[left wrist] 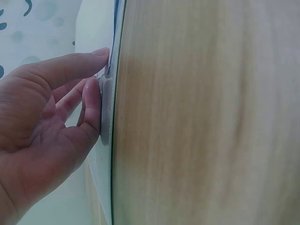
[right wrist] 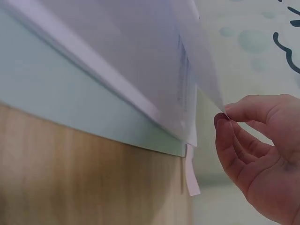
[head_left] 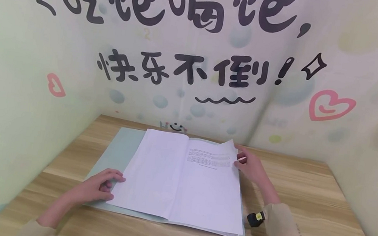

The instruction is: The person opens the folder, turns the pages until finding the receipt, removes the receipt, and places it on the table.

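Note:
A pale blue-green folder (head_left: 117, 153) lies spread on the table with a stack of white sheets in it. Its left-hand page (head_left: 157, 168) looks blank; the right-hand page (head_left: 209, 196) carries several lines of small print near the top. My left hand (head_left: 91, 186) rests at the left edge of the left-hand page, thumb close to the lower corner, its fingers (left wrist: 91, 101) loosely bent against the edge. Between thumb and fingertip, my right hand (right wrist: 262, 140) pinches a page (right wrist: 206, 51) by its top right corner, which is lifted and curved up off the stack.
The wood-grain table (head_left: 304, 197) meets a printed wall (head_left: 176, 105) just behind the folder. A narrow pale strip (right wrist: 191, 171) sticks out past the folder's corner in the right wrist view. A black wrist device (head_left: 255, 218) sits by the right sleeve.

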A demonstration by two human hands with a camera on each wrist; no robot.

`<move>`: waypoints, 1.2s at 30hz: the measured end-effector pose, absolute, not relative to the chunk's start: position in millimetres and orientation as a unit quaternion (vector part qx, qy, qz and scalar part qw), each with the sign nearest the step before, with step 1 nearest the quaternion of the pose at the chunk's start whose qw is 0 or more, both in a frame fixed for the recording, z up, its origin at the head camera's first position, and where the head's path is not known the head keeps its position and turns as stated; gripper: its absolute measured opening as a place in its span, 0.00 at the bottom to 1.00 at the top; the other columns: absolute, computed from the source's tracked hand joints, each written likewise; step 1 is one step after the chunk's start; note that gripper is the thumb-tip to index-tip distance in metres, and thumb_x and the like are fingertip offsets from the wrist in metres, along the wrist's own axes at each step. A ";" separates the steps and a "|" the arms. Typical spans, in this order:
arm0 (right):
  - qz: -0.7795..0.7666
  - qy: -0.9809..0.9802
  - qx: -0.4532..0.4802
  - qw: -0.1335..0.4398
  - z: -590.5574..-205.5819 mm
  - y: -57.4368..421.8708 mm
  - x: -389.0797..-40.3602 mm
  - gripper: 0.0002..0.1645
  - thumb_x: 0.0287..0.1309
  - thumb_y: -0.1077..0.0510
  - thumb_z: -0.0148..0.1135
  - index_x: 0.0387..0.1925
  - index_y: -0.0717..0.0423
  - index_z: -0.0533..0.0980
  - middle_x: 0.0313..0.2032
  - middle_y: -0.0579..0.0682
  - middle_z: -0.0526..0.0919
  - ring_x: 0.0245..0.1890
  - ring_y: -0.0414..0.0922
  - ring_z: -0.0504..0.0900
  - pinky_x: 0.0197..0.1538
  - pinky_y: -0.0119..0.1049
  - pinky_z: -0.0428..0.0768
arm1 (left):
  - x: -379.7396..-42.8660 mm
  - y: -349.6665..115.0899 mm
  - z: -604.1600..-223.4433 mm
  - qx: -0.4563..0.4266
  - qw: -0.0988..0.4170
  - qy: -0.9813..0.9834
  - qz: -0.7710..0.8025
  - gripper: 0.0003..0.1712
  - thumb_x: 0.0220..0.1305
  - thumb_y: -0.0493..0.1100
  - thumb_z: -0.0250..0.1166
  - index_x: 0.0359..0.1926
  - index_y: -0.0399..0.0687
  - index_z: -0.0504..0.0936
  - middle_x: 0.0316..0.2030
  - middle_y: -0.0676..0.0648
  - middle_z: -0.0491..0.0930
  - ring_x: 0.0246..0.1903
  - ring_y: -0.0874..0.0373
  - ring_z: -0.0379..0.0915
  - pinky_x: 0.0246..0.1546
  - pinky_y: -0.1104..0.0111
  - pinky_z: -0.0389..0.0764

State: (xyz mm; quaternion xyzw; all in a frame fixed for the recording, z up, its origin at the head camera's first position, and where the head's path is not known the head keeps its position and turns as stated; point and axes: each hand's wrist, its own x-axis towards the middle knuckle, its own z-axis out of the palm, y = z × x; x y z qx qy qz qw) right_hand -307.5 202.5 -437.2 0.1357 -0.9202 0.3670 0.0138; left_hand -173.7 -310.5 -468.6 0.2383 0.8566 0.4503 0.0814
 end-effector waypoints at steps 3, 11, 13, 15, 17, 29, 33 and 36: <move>0.373 -0.916 0.148 0.023 -431.0 201.4 -308.2 0.36 0.59 0.68 0.61 0.70 0.57 0.65 0.47 0.65 0.82 0.43 0.54 0.83 0.41 0.36 0.81 | -173.6 -310.8 -468.2 0.239 0.082 0.855 0.454 0.27 0.57 0.37 0.70 0.57 0.33 0.75 0.58 0.46 0.68 0.38 0.62 0.67 0.39 0.76 0.77; 0.357 -0.912 0.201 0.030 -411.2 201.1 -307.9 0.18 0.58 0.69 0.61 0.52 0.64 0.77 0.44 0.63 0.84 0.39 0.52 0.84 0.42 0.37 0.81 | -173.1 -311.1 -467.5 0.242 0.083 0.852 0.457 0.27 0.58 0.36 0.70 0.57 0.33 0.75 0.57 0.46 0.68 0.37 0.60 0.65 0.38 0.76 0.76; 0.348 -0.913 0.212 0.023 -405.4 202.5 -309.2 0.16 0.58 0.69 0.62 0.49 0.65 0.79 0.43 0.63 0.85 0.38 0.51 0.83 0.41 0.35 0.80 | -172.9 -311.3 -467.5 0.246 0.082 0.850 0.459 0.27 0.58 0.36 0.70 0.57 0.32 0.75 0.57 0.48 0.68 0.37 0.60 0.65 0.38 0.76 0.76; 0.335 -0.917 0.216 0.015 -399.4 203.3 -310.7 0.14 0.58 0.68 0.62 0.47 0.65 0.80 0.41 0.61 0.85 0.37 0.49 0.83 0.39 0.33 0.80 | -172.9 -311.7 -467.6 0.252 0.078 0.848 0.460 0.26 0.58 0.35 0.69 0.57 0.32 0.75 0.57 0.51 0.67 0.37 0.59 0.65 0.37 0.76 0.76; 0.321 -0.921 0.223 0.006 -393.6 204.1 -312.4 0.14 0.59 0.67 0.63 0.47 0.64 0.81 0.39 0.60 0.85 0.36 0.48 0.81 0.37 0.32 0.79 | -172.8 -312.2 -467.3 0.259 0.076 0.846 0.459 0.26 0.58 0.35 0.69 0.57 0.31 0.75 0.57 0.53 0.67 0.37 0.59 0.64 0.37 0.76 0.75; 0.277 -0.916 0.289 0.026 -363.4 202.5 -321.5 0.14 0.58 0.64 0.62 0.46 0.59 0.83 0.39 0.55 0.85 0.34 0.45 0.80 0.33 0.32 0.77 | -173.7 -310.7 -464.9 0.226 0.101 0.857 0.452 0.28 0.57 0.38 0.70 0.58 0.34 0.75 0.60 0.34 0.66 0.40 0.65 0.63 0.40 0.76 0.77; 0.261 -0.917 0.301 0.017 -351.9 198.2 -326.9 0.15 0.61 0.65 0.57 0.47 0.56 0.83 0.43 0.54 0.85 0.37 0.45 0.79 0.39 0.33 0.78 | -174.1 -311.1 -465.0 0.228 0.101 0.859 0.448 0.28 0.57 0.37 0.70 0.58 0.34 0.75 0.60 0.32 0.66 0.40 0.65 0.63 0.40 0.75 0.77; 0.255 -0.917 0.306 0.009 -342.5 191.9 -329.6 0.16 0.63 0.65 0.55 0.48 0.54 0.83 0.45 0.51 0.85 0.39 0.45 0.79 0.40 0.33 0.78 | -174.1 -311.2 -465.2 0.230 0.100 0.859 0.446 0.28 0.57 0.37 0.70 0.58 0.34 0.75 0.60 0.32 0.66 0.39 0.65 0.63 0.40 0.75 0.77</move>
